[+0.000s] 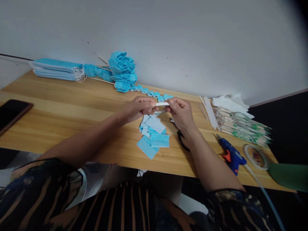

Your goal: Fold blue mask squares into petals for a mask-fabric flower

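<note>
- Nearest, a person in dark sleeves (43,192) with tan stripes sits or stands close to me, both forearms reaching over the front edge of a wooden counter (79,102).
- Close to that edge on the right are a blue glue gun (231,152) with an orange trigger, a ring-shaped roll of tape (245,152) just beside it, and something green (288,175) by the corner.
- At the far left, a dark phone (14,112) lies flat. A stretch of wood separates it from the left forearm.
- Below the hands, cut blue and white pieces (154,131) overlap in a loose pile. Black-handled scissors (182,141) lie right of them, partly hidden by the right wrist.
- Above the pile, the left hand (141,106) and right hand (180,112) are nearly closed, each pinching one end of a short white strip (162,104) stretched between them; the narrow gap between the hands is all I see of it.
- Beyond them, small folded blue pieces (150,93) form a row leading left to ruffled blue flowers (122,70) on sticks.
- Far right hold bagged sticks (243,125) and white cloth (231,101); far left, a stack of masks (56,69).
- A pale wall (180,41) rises along the back edge.
</note>
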Motion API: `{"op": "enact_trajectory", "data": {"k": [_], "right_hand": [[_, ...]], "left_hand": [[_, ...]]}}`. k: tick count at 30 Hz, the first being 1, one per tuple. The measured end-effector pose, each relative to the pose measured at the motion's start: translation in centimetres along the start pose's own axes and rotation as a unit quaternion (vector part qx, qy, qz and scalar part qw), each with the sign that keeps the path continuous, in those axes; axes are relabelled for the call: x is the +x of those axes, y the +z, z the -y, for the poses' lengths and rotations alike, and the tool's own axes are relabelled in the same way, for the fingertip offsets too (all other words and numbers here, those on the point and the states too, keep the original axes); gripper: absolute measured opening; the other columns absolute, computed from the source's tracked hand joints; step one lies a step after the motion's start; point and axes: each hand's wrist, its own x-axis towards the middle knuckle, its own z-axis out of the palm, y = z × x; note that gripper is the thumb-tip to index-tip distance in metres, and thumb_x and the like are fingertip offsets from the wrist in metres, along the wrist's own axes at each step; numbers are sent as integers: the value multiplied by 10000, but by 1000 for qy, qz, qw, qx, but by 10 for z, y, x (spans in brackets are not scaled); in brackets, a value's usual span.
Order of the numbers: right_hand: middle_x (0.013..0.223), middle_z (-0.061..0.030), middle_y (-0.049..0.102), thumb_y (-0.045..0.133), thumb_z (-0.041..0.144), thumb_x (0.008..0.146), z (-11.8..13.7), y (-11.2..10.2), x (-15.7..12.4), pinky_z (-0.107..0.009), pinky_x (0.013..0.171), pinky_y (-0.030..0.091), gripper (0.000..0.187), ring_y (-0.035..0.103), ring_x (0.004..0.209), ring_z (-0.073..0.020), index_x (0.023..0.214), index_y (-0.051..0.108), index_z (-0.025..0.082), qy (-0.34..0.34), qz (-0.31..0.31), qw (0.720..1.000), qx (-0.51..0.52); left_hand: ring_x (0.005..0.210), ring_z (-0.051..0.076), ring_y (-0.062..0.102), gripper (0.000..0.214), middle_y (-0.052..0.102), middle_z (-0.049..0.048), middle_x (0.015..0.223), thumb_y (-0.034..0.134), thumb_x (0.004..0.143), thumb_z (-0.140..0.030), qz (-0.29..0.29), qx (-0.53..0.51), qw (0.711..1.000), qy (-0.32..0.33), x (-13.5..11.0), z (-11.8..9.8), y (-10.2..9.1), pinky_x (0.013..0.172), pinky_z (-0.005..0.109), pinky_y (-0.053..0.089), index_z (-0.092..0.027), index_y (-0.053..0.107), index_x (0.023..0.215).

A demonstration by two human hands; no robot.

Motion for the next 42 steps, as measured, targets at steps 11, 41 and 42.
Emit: {"op": "enact_trajectory", "data": {"k": [11, 41, 42], "right_hand": [[573, 37, 577, 818, 756, 678, 1, 1, -1, -276, 586, 370, 544, 472, 569, -107, 639, 704, 225, -1, 0, 1000, -11], [572, 38, 581, 815, 730, 698, 1, 4, -5, -264, 592, 372, 517, 462, 568, -106, 680, 731, 220, 14, 14, 1000, -3], [573, 38, 583, 817, 726, 700, 2, 4, -5, -262, 590, 371, 513, 461, 567, -104, 681, 732, 221, 14, 15, 1000, 0]], "left_hand": [[530, 88, 393, 503, 377, -56, 506, 847, 745, -606, -4, 0, 1000, 12, -1, 0, 3, 588, 274, 351, -153, 657, 637], [466, 63, 317, 538, 346, -72, 501, 803, 790, -659, 13, 14, 999, 41, 0, 1, 1, 532, 261, 321, -146, 674, 692], [467, 63, 320, 555, 350, -71, 503, 795, 790, -678, 12, 14, 999, 41, -1, 2, 2, 533, 260, 324, -148, 665, 690]]}}
